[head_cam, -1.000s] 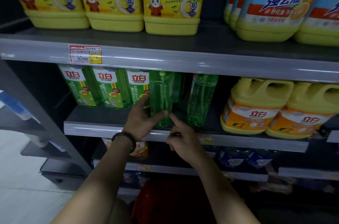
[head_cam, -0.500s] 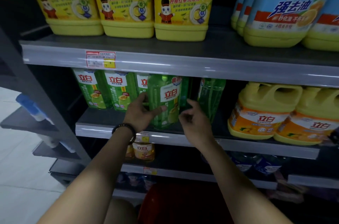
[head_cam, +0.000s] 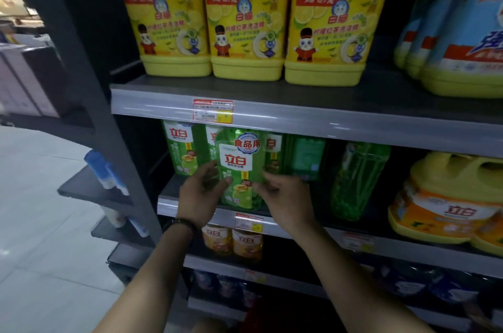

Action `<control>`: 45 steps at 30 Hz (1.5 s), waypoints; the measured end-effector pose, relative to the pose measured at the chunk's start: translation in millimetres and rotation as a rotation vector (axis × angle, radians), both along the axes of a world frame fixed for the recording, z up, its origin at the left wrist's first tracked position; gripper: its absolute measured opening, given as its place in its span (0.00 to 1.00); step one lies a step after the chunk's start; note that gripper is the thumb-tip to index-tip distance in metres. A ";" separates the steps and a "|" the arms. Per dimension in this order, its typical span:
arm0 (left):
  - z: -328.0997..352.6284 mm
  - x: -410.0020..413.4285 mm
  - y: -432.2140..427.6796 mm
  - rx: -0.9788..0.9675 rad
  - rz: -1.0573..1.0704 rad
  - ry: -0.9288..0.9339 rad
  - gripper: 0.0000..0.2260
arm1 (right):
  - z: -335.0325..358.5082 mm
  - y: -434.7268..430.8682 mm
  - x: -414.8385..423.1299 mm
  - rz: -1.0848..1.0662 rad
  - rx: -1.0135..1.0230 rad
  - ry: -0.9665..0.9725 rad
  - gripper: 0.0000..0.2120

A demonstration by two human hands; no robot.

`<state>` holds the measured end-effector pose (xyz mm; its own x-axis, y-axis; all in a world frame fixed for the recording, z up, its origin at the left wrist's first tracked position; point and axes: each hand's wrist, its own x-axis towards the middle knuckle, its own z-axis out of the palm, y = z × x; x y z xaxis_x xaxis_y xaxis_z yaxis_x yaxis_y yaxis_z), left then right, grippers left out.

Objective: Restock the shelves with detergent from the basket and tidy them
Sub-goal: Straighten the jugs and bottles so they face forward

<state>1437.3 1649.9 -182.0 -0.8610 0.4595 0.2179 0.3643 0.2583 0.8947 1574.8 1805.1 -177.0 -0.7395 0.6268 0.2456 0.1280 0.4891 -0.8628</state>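
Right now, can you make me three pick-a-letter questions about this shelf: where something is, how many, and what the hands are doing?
1. Where is the green bottle between the left hand and right hand? A on the floor; B at the front of the shelf under the soldier-cat jugs; C in a trolley.
2. How many soldier-cat jugs show? A one; B five; C three.
3. What are the hands doing? A both hold the bottle; B both hang empty; C both point upward.
Answers: B, its base is by that shelf's front rail; C, three stand side by side; A, both hands' fingers curl round its sides.
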 end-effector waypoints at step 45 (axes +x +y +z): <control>-8.7 -4.2 -51.4 0.049 0.366 0.078 0.25 | 12.9 -66.1 -46.8 0.230 -0.182 -0.089 0.26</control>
